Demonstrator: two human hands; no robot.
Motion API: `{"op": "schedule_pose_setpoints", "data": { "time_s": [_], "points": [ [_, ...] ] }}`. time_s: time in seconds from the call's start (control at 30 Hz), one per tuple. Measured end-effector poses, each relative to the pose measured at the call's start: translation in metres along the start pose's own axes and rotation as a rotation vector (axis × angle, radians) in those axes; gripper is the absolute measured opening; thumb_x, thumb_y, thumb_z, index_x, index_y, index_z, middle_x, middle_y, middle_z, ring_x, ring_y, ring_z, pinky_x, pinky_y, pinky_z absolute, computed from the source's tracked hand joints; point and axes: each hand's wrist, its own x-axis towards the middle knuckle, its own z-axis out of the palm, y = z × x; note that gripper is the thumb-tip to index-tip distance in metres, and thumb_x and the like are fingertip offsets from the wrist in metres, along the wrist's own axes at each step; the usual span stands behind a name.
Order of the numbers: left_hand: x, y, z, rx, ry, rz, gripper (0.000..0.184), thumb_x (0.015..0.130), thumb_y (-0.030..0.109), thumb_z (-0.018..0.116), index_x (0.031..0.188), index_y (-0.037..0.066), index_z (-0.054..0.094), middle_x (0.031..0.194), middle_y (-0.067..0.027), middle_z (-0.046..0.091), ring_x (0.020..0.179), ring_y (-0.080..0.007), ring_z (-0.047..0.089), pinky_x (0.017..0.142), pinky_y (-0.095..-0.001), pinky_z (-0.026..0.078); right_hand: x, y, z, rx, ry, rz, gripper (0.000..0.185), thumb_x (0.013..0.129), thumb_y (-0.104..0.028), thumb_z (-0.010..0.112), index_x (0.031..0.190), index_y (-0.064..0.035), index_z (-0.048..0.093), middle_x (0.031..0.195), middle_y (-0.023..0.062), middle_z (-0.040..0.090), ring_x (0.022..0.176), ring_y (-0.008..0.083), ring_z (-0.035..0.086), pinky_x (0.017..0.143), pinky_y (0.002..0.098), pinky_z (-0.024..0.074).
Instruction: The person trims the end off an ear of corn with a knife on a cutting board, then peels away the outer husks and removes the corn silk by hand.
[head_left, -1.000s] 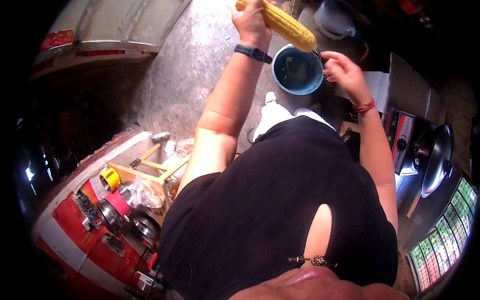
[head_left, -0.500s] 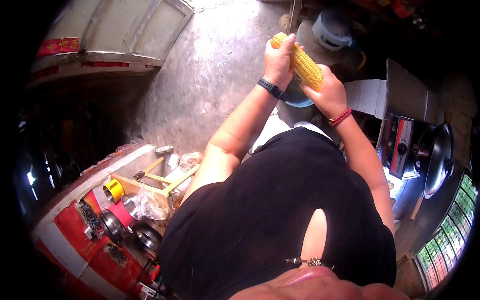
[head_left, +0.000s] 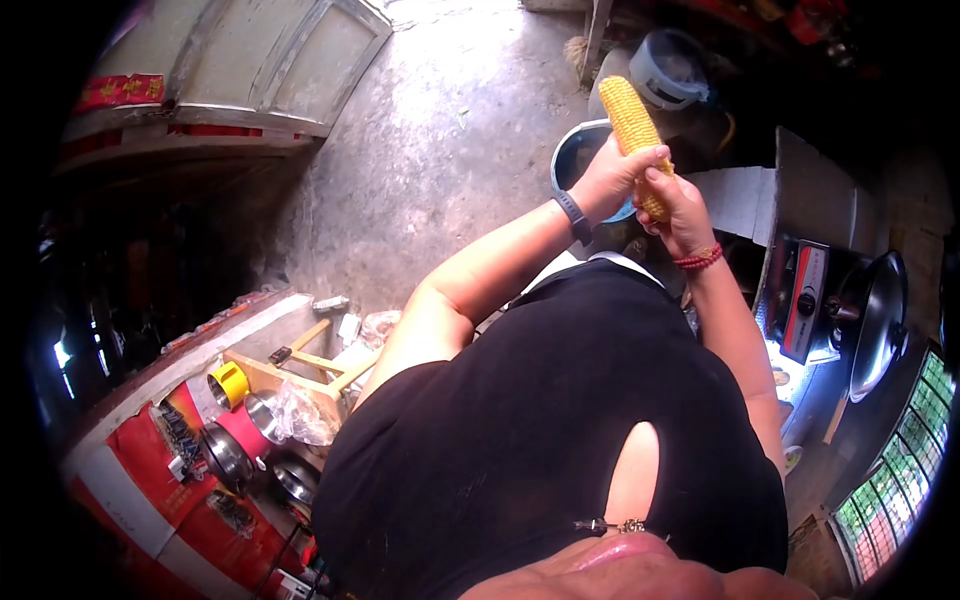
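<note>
A yellow ear of corn [head_left: 628,112], its husk off, is held out in front of me with its upper half showing above my hands. My left hand [head_left: 610,180], with a dark watch at the wrist, is closed round the cob's middle. Close beside it, my right hand [head_left: 684,210] grips the lower end; a red bead bracelet circles that wrist. The thumbs lie close together on the corn. Below the hands, partly covered by them, stands a blue-rimmed bucket [head_left: 556,165].
Behind the corn is a pale blue bucket [head_left: 668,92]. A gas stove [head_left: 805,300] and a wok [head_left: 878,325] stand at the right, beside a cardboard sheet [head_left: 815,190]. At lower left are a yellow mug [head_left: 229,384], pots and a wooden stool [head_left: 335,370].
My left hand has slid from the cob's upper end down toward my right hand. The cob has turned more upright, baring its top, and the blue-rimmed bucket shows more.
</note>
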Motion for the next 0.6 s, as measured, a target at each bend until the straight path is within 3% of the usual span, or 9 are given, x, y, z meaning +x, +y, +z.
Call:
{"op": "schedule_pose_setpoints", "data": {
  "time_s": [0.1,0.23,0.27,0.3,0.37,0.4,0.43,0.5,0.6],
  "points": [
    [-0.003,-0.007,-0.016,0.416,0.059,-0.097,0.032,0.093,0.03,0.06,0.11,0.003,0.054,0.097,-0.0057,0.063,0.082,-0.0142,0.062,0.075,-0.029,0.052,0.007,0.009,-0.01,-0.366,0.212,-0.171,0.034,0.083,-0.029,0.073,0.097,-0.002,0.058,0.074,0.0034,0.061,0.058,0.0079,0.058,0.049,0.0214,0.0457],
    [-0.011,0.017,-0.027,1.829,-0.039,-0.062,0.031,0.09,0.015,0.053,0.122,0.012,0.051,0.101,-0.0121,0.065,0.079,-0.0286,0.066,0.071,-0.036,0.052,0.012,0.023,-0.042,-0.82,0.397,-0.473,0.046,0.075,-0.027,0.08,0.101,0.004,0.058,0.086,0.0091,0.068,0.074,0.0129,0.065,0.067,0.0287,0.0525],
    [-0.015,0.013,-0.036,1.95,0.008,0.108,0.045,0.084,0.008,0.053,0.128,0.016,0.047,0.102,-0.0188,0.064,0.087,-0.037,0.064,0.072,-0.0437,0.051,0.011,0.025,-0.046,-0.806,0.398,-0.481,0.049,0.074,-0.027,0.081,0.103,0.0037,0.057,0.09,0.0114,0.069,0.08,0.0155,0.066,0.074,0.0302,0.052],
    [-0.013,0.002,-0.05,1.971,0.109,0.2,0.063,0.074,0.02,0.069,0.129,0.01,0.042,0.109,-0.0246,0.06,0.093,-0.0431,0.062,0.079,-0.0493,0.049,0.009,0.027,-0.047,-0.835,0.414,-0.517,0.048,0.075,-0.026,0.081,0.105,0.0031,0.057,0.09,0.0112,0.069,0.08,0.0156,0.066,0.074,0.0299,0.052],
    [-0.007,-0.01,-0.069,1.615,0.165,0.14,0.073,0.077,0.026,0.072,0.135,0.003,0.034,0.121,-0.0289,0.052,0.1,-0.0437,0.06,0.084,-0.0481,0.049,0.0,0.028,-0.043,-0.891,0.453,-0.59,0.048,0.076,-0.026,0.08,0.107,0.0019,0.056,0.09,0.0107,0.069,0.08,0.0157,0.066,0.073,0.0295,0.0519],
    [0.002,-0.006,-0.074,1.44,0.044,-0.157,0.085,0.079,0.037,0.073,0.139,-0.002,0.026,0.13,-0.0285,0.046,0.101,-0.0404,0.062,0.09,-0.0428,0.049,-0.004,0.027,-0.038,-0.838,0.421,-0.589,0.05,0.077,-0.025,0.079,0.113,0.0006,0.053,0.091,0.0102,0.069,0.081,0.0163,0.066,0.074,0.0297,0.0516],
    [0.0,0.013,-0.06,1.077,-0.003,-0.359,0.087,0.08,0.044,0.073,0.139,0.001,0.026,0.137,-0.0242,0.041,0.107,-0.0342,0.059,0.092,-0.0444,0.047,-0.007,0.028,-0.036,-0.835,0.404,-0.618,0.051,0.077,-0.024,0.079,0.114,0.0004,0.053,0.092,0.0099,0.068,0.082,0.0162,0.066,0.075,0.0297,0.0515],
    [-0.007,0.03,-0.038,0.348,-0.063,-0.552,0.086,0.082,0.044,0.072,0.144,0.005,0.025,0.136,-0.014,0.045,0.116,-0.0296,0.053,0.09,-0.0404,0.048,-0.007,0.032,-0.034,-0.82,0.366,-0.678,0.053,0.078,-0.024,0.079,0.115,0.0001,0.052,0.093,0.0095,0.068,0.083,0.0161,0.066,0.076,0.0296,0.0512],
    [-0.014,0.012,-0.021,0.1,-0.112,-0.29,0.064,0.084,0.025,0.072,0.136,0.009,0.037,0.13,-0.0076,0.051,0.112,-0.0217,0.056,0.094,-0.0405,0.047,-0.007,0.037,-0.031,-0.903,0.228,-0.711,0.058,0.082,-0.036,0.074,0.121,-0.0011,0.049,0.1,0.0131,0.066,0.09,0.0205,0.065,0.079,0.0314,0.0505]
  ]
}}
